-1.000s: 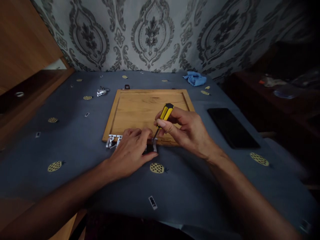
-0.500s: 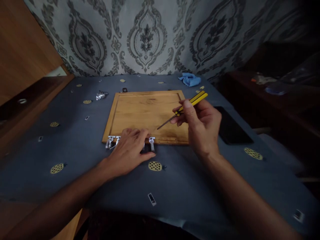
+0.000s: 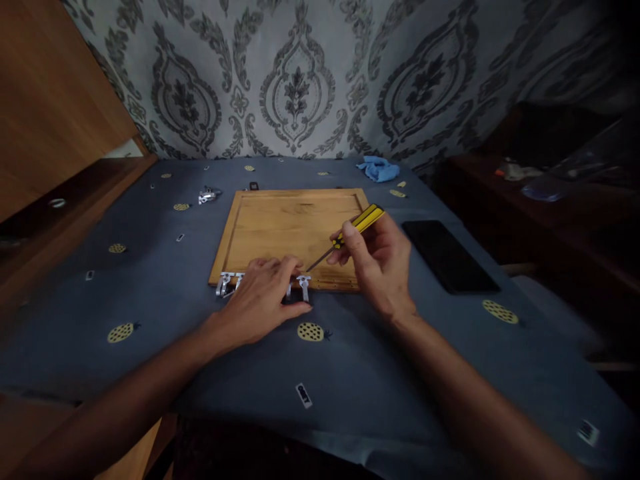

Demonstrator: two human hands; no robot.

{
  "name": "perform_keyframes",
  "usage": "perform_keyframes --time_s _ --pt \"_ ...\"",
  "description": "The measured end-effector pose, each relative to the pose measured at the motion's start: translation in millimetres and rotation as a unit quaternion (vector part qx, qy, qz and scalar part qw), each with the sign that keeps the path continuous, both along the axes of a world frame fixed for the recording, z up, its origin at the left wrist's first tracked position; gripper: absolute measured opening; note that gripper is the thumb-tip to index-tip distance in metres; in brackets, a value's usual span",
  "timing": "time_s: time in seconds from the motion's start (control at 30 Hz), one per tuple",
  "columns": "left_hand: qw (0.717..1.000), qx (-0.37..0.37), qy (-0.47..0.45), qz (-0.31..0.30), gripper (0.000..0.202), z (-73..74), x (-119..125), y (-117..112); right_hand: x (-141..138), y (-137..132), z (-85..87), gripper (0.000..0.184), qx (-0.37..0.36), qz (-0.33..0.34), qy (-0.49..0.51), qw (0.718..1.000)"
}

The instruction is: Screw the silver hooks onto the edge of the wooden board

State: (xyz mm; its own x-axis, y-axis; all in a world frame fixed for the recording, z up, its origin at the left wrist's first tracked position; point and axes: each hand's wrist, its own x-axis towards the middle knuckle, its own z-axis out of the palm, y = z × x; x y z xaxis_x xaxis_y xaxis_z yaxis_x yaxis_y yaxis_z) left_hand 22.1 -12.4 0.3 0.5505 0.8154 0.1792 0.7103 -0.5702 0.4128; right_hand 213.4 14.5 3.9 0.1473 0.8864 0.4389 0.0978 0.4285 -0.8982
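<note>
Diagonally, screwdriver (image 3: 362, 223) in the right hand (image 3: 381, 268), tip down-left toward metal hinge (image 3: 304, 287).

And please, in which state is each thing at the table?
Screwdriver: held in right grip, tip lowered
Wooden board: lying flat
Metal fittings: at board's near edge, partly covered by left grip
Separate fitting: lying apart
Black device: flat, dark
Blue cloth: crumpled
Tablecloth: spread out
Small dark piece: state unclear

Small white printed boxes (image 3: 303, 395) of dark lettering dot the blue-grey pineapple-print tablecloth (image 3: 370, 373), too blurred to read.
</note>
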Motion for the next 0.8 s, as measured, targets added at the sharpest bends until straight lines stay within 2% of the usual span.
perform_keyframes --time_s 0.17,0.43,0.63,0.8 --pt "1.000 0.007 0.002 0.002 0.046 -1.8 0.4 0.7 -3.6 -6.8 1.4 0.036 0.014 0.013 -0.041 0.999" --pt "1.000 0.004 0.003 -0.005 0.047 -0.9 -0.3 0.6 -5.5 -10.0 -0.1 0.022 0.027 0.031 -0.079 0.996" --pt "1.000 0.003 -0.001 -0.002 0.047 -0.2 -0.6 0.3 -6.0 -11.4 0.7 0.025 0.040 0.036 -0.100 0.993" --pt "1.000 0.002 -0.006 -0.001 0.046 -2.0 0.3 1.1 -9.8 -16.5 5.0 0.027 0.065 0.022 -0.172 0.983"
